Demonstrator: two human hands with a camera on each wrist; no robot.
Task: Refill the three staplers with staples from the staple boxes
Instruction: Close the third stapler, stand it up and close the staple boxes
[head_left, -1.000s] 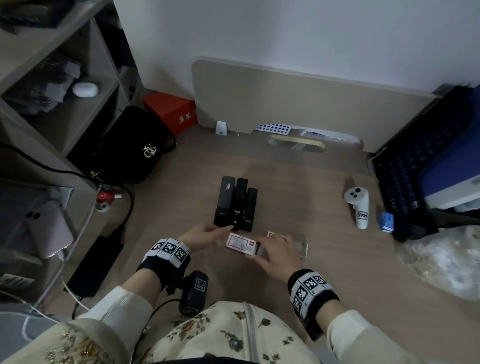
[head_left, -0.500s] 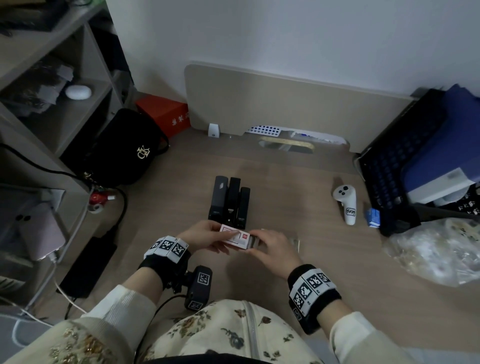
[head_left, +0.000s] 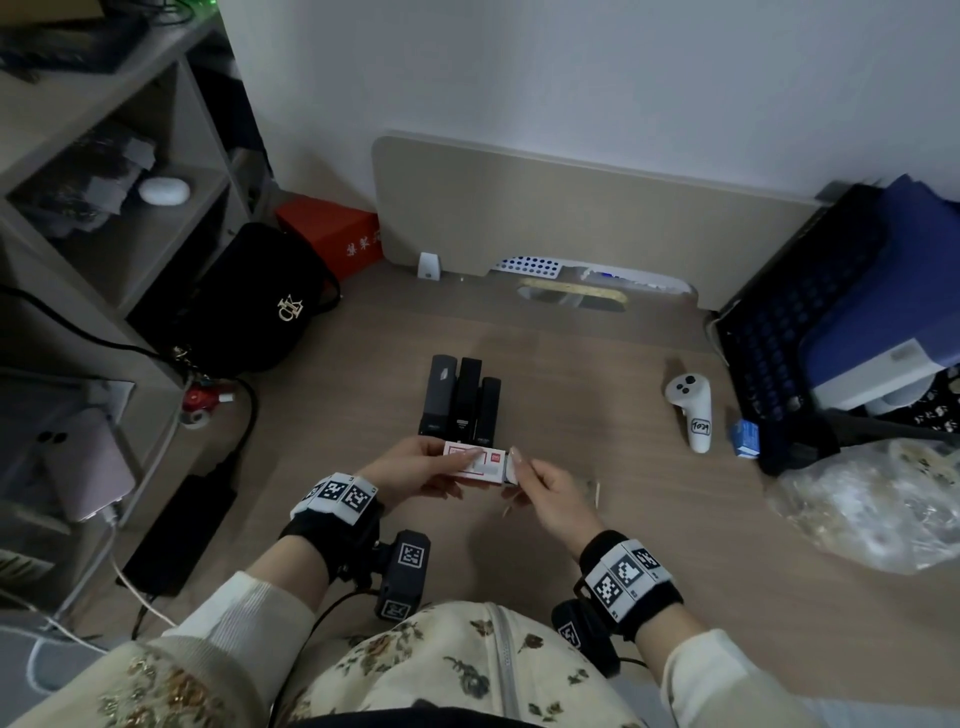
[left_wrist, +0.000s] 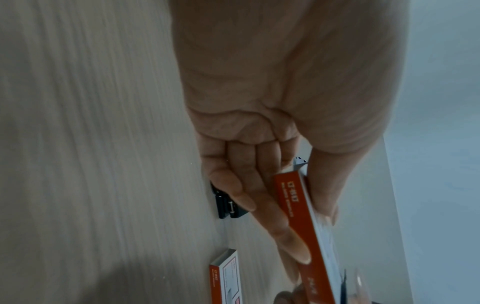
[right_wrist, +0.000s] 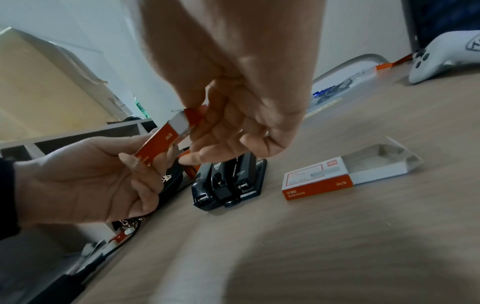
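Note:
Three black staplers (head_left: 460, 400) stand side by side at mid-desk, also visible in the right wrist view (right_wrist: 228, 181). Just in front of them my left hand (head_left: 426, 465) grips a red-and-white staple box (head_left: 475, 462) off the desk. My right hand (head_left: 524, 470) pinches the box's right end, where a pale inner tray (right_wrist: 182, 123) pokes out. A second staple box (right_wrist: 319, 183) lies on the desk to the right with its tray slid out. In the head view my right hand mostly hides it. The left wrist view shows the held box (left_wrist: 298, 216) edge-on.
A white controller (head_left: 691, 410) and a small blue box (head_left: 745, 439) lie to the right, near a black keyboard (head_left: 779, 338) and a crinkled plastic bag (head_left: 872, 504). A black bag (head_left: 260, 306), a red box (head_left: 332, 234) and a shelf with a phone (head_left: 83, 462) are on the left.
My left hand closed on the staple box and lifted it off the desk. My right hand shifted from the top of the box to pinching its right end.

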